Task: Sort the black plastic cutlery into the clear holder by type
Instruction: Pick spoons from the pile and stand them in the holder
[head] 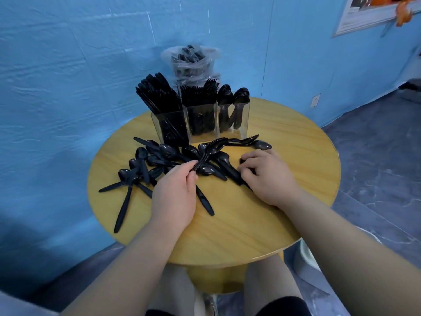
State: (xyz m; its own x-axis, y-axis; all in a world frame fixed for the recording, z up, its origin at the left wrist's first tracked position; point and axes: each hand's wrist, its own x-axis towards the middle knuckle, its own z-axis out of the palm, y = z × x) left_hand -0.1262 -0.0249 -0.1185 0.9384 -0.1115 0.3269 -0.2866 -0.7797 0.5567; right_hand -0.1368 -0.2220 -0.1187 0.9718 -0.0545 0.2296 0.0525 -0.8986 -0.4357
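A clear three-compartment holder (243, 119) stands at the back of the round wooden table (284, 156). Its left compartment holds knives (157, 96), the middle one forks (200, 96), the right one spoons (230, 96). A loose pile of black spoons (145, 165) lies in front of the holder. My left hand (175, 197) is shut on a bundle of forks (218, 147) by their handles, tines pointing right toward the holder. My right hand (266, 176) rests on the pile's right end, fingers pinching a black piece; what kind it is stays hidden.
A plastic bag with more black cutlery (191, 60) stands behind the holder against the blue wall. One knife (205, 201) lies near my left wrist. The table's front half is bare wood. A white object (307, 254) sits on the floor at right.
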